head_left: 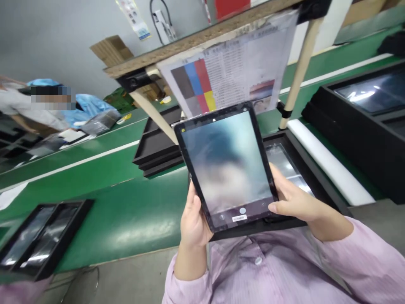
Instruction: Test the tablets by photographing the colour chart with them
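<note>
A black-framed tablet [226,164] is held up in front of me, tilted, its screen lit with a blurred camera picture and a round button near the lower edge. A small white label sticks to its bottom border. My left hand [194,219] grips the tablet's left edge near the lower corner, with its rear fingers hidden. On the opposite edge, my right hand [292,198] is closed round the lower right corner, thumb over the front. Behind and below the tablet lies a black foam tray [325,190] containing a glossy panel [281,160], partly covered by the tablet and my right hand.
A raised wooden shelf [202,40] with a printed colour chart [228,63] stands ahead. Stacked black trays [158,143] sit behind on the green bench [126,215]. More trays [47,236] are at left, a tall stack [363,139] at right, beside a white foam strip [330,164]. People work far left.
</note>
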Tool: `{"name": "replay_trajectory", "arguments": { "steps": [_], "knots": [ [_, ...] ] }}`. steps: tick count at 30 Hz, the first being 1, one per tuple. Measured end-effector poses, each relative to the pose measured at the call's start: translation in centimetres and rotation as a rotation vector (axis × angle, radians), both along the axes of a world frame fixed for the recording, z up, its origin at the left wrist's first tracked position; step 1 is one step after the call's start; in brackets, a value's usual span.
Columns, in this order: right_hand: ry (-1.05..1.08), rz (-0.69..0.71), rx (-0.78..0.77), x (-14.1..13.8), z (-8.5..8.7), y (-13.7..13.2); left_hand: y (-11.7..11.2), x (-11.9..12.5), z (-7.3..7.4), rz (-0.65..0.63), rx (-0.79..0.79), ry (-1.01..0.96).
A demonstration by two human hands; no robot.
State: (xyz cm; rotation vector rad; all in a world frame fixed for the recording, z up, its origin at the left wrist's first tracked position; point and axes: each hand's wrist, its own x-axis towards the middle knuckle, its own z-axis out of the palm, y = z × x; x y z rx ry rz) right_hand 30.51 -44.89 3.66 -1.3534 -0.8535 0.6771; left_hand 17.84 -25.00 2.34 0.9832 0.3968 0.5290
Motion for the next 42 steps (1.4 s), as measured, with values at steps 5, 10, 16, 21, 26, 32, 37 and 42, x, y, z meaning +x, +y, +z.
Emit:
{"name": "replay_trajectory", "arguments": {
  "steps": [5, 10, 16, 21, 26, 32, 37, 42],
  "knots": [
    [-0.261, -0.258, -0.294, 0.2, 0.0, -4.1, -0.1, 0.1, -0.6, 0.148, 0.164, 0.012],
    [-0.58, -0.708, -0.735, 1.3, -4.2, -10.8, 1.0, -0.5, 0.1, 0.277, 0.266, -0.007],
    [-0.44, -0.594, -0.764, 0.6, -7.3, -12.2, 1.2, -0.9, -0.1, 0.298, 0.293, 0.002],
    [-0.463, -0.614, -0.785, 1.0, -6.1, -11.6, 1.2, -1.1, -0.5, 0.323, 0.275, 0.042],
    [-0.524, -0.743, -0.513, 0.4, -3.2, -8.8, 1.1, -1.2, -0.5, 0.369, 0.296, 0.022],
    [-0.396, -0.33, 0.134, -1.6, -0.5, -1.6, 0.8, -1.0, -0.1, 0.299, 0.258, -0.003],
    [-0.087, -0.454, 0.32, -1.5, -1.8, 2.3, 0.6, 0.1, -0.4, 0.242, 0.283, -0.015],
    [0.19, -0.491, 0.333, 0.2, -1.9, 3.8, -0.7, 1.3, -1.7, 0.417, 0.492, -0.083]
  ]
}}
